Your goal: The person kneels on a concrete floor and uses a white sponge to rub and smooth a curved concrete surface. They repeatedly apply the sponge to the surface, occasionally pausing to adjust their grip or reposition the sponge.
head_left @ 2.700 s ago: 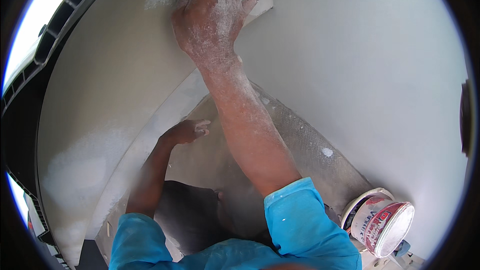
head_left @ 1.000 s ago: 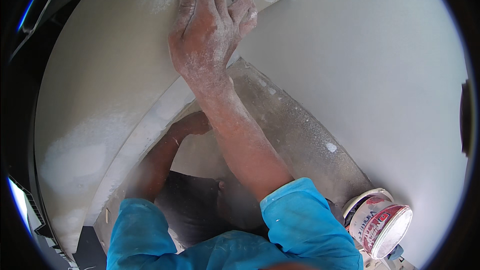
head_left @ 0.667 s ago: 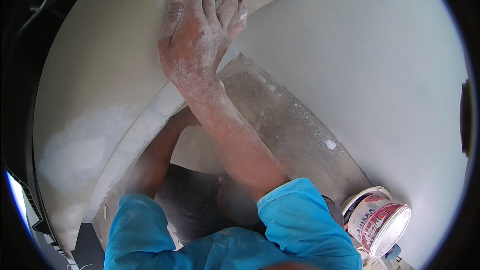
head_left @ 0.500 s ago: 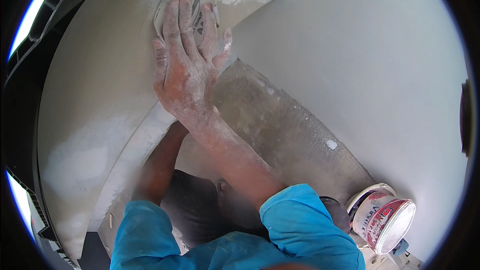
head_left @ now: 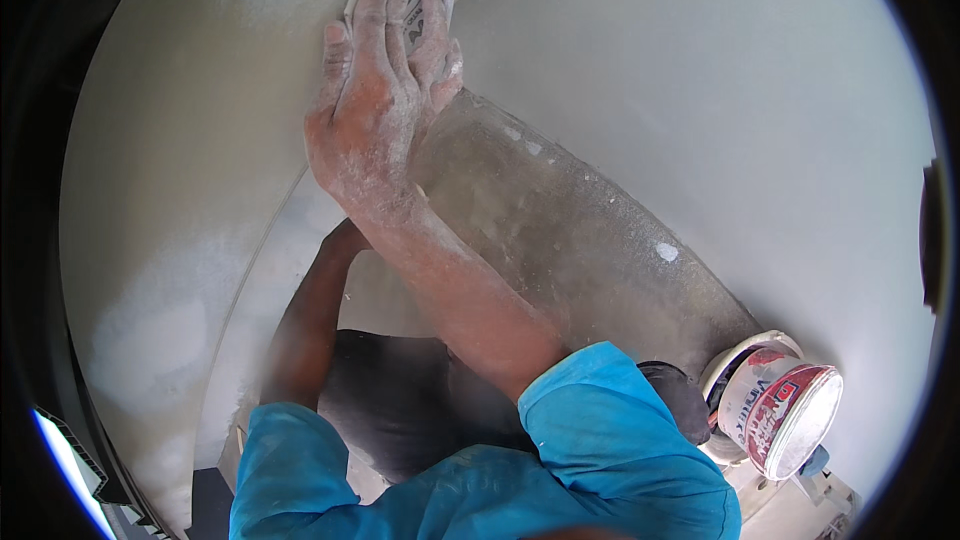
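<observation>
My right hand point(head_left: 376, 100), coated in white dust, presses a round piece of sandpaper point(head_left: 416, 20) against the pale plastered wall point(head_left: 170, 190). Its fingers lie along the paper's printed back, and the thumb rests at the paper's side. The paper sits near the corner where this wall meets the smooth grey-white surface point(head_left: 700, 120). My left forearm point(head_left: 310, 315) reaches up beneath the right one. Around the wrist, my left hand point(head_left: 350, 238) passes out of sight behind the right forearm, so its fingers are hidden.
A white and red bucket point(head_left: 775, 415) lies tilted at the lower right, beside another pale container point(head_left: 778, 342). Between the walls runs a dusty grey-brown surface point(head_left: 570, 230) with white spots. White filler patches point(head_left: 150, 340) mark the left wall.
My right hand and the sandpaper have moved up and slightly right along the wall, with the fingers closer together. The left forearm has shifted slightly, and the whole view has tilted a little.
</observation>
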